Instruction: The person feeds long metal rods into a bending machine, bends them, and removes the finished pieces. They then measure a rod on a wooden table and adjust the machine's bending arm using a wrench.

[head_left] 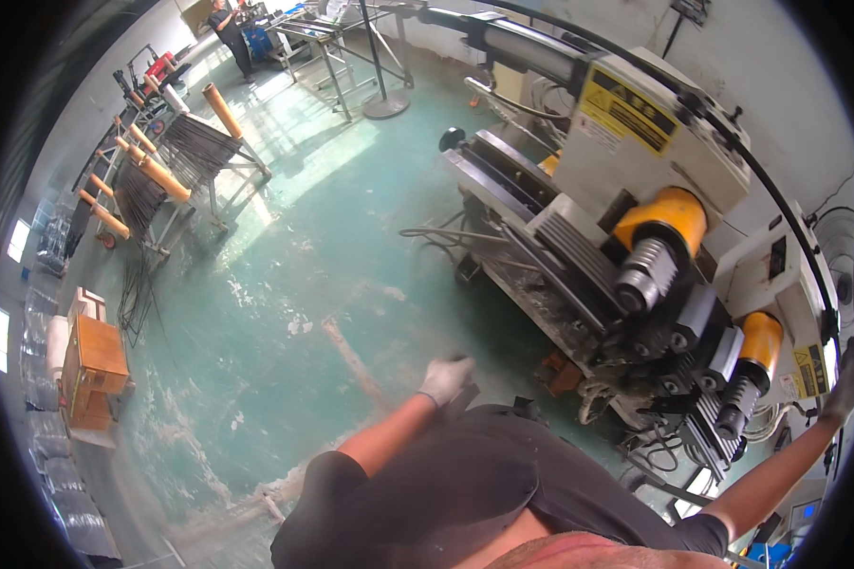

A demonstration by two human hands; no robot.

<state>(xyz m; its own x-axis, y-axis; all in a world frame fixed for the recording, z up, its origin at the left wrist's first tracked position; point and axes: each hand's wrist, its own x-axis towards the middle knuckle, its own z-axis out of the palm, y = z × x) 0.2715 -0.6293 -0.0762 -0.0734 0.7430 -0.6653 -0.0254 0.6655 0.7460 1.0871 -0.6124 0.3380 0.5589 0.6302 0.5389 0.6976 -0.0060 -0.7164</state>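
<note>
My right hand beside the two-headed industrial machine on the right
On my feed, flat-sided off-white housings carry smooth orange cylinders and ribbed metal shafts; my left hand, pale-gloved, hangs near above scuffed green floor, and I cannot tell whether either hand grasps anything
</note>
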